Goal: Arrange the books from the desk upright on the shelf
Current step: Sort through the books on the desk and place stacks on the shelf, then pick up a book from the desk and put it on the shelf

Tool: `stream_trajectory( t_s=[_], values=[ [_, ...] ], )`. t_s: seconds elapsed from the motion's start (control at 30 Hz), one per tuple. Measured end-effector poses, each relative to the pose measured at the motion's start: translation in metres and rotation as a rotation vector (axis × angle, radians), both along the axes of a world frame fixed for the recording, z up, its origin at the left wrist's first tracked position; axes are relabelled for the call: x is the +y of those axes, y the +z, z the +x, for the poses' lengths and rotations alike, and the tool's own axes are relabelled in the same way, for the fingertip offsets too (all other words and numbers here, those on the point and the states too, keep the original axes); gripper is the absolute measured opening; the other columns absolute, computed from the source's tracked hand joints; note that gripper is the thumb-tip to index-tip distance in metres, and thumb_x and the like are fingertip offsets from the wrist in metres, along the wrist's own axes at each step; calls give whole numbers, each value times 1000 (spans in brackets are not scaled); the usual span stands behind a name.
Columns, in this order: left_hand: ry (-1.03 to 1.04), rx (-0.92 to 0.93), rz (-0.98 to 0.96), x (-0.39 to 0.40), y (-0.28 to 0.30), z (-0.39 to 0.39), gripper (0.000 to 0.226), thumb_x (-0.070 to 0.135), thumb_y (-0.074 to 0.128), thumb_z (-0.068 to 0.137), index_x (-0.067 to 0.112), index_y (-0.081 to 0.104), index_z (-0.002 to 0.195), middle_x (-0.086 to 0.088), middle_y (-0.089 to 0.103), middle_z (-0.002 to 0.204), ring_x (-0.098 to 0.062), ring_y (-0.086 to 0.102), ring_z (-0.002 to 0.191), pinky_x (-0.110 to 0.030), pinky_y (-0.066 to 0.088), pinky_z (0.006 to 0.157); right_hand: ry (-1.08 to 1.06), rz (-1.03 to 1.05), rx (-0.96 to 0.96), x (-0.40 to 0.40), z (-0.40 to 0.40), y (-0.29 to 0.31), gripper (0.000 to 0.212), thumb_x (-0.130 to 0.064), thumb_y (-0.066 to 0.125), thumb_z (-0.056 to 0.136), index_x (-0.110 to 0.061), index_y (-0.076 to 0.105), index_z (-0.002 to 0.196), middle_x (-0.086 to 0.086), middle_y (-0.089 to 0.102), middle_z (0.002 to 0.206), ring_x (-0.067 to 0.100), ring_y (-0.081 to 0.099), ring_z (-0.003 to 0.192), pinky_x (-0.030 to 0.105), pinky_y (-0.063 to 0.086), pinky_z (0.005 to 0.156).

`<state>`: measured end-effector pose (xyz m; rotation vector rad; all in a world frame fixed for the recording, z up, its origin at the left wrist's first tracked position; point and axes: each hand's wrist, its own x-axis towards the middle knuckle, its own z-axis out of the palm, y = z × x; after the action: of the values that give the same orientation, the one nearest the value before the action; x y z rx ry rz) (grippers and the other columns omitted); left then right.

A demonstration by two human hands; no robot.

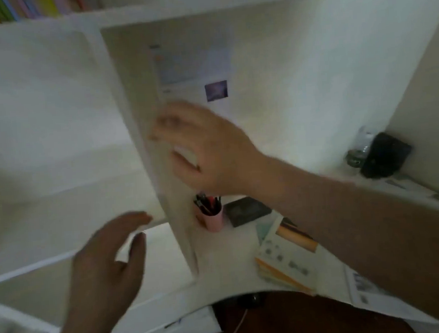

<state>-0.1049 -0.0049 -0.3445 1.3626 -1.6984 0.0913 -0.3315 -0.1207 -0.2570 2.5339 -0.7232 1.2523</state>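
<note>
— What can be told of the fingers?
— Those of the right hand (207,151) are smeared by motion beside the white divider panel (144,145); whether anything is held cannot be told. The left hand (108,265) is spread wide, nothing held.
— And the books?
— A stack of books (287,260) is seen lying flat on the worktop (240,258), partly covered by the right forearm. Coloured spines (28,8) on the upper shelf are cut off by the frame.
</note>
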Motion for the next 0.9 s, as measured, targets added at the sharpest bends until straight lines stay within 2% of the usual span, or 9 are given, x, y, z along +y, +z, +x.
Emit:
stream_trajectory(
  t_s=[0.07,0.23,0.3,0.4,0.47,0.57,0.73,0.83,0.9],
  values=[
    [-130,-35,213,-17,-48,-80,24,21,64,88,35,78,102,23,71,118,3,66,109,-13,51,87,-80,282,108,-13,-68,-99,40,-22,59,93,-12,67,131,13,56,137,32,55,120,42,51,93],
    [-299,-89,628,-93,-171,-234,26,27,64,96,33,74,119,19,65,130,-1,57,122,-25,45,108,-559,1000,569,-47,-243,-293,42,-34,50,100,-26,54,141,9,50,137,36,51,123,50,44,104],
    [-335,-146,880,-112,-214,-286,40,31,63,99,34,61,139,11,51,151,-11,47,138,-32,38,116,-647,1176,645,-43,-291,-329,41,-38,51,101,-23,52,140,11,48,132,36,52,118,47,46,100],
    [-309,-346,1197,-127,-261,-349,77,50,60,97,35,22,162,1,10,173,-28,18,157,-43,25,125,-613,1391,656,-31,-334,-361,49,-29,53,101,-17,46,148,13,45,141,35,49,128,42,46,104],
    [-257,-468,1319,-130,-285,-379,103,69,61,88,38,-3,162,-2,-14,172,-40,-4,158,-58,14,125,-548,1527,577,-26,-346,-377,57,-27,53,101,-17,39,155,12,42,152,33,45,136,40,43,109],
    [-149,-705,1321,-132,-311,-404,122,79,67,75,34,-11,158,-12,-26,167,-58,-18,150,-77,16,115,-463,1638,491,-22,-350,-391,71,-29,54,101,-23,22,164,1,31,166,32,33,148,45,37,118],
    [-161,-766,1241,-153,-307,-411,87,61,70,86,25,20,148,-17,7,163,-63,13,146,-69,48,99,-474,1721,288,-10,-365,-401,70,-28,53,105,-26,19,166,0,32,167,25,33,149,39,33,120],
    [-187,-617,1165,-167,-298,-395,65,48,70,88,33,28,135,-8,38,147,-36,46,131,-49,56,91,-514,1808,204,-7,-381,-405,66,-31,54,106,-27,25,165,0,32,168,20,35,150,35,30,124],
    [-209,-594,1190,-171,-296,-382,81,54,70,86,37,20,146,-5,35,153,-26,50,127,-43,55,93,-501,1816,209,-10,-385,-407,62,-30,54,106,-27,30,163,0,33,167,18,36,149,33,30,124]
  ],
)
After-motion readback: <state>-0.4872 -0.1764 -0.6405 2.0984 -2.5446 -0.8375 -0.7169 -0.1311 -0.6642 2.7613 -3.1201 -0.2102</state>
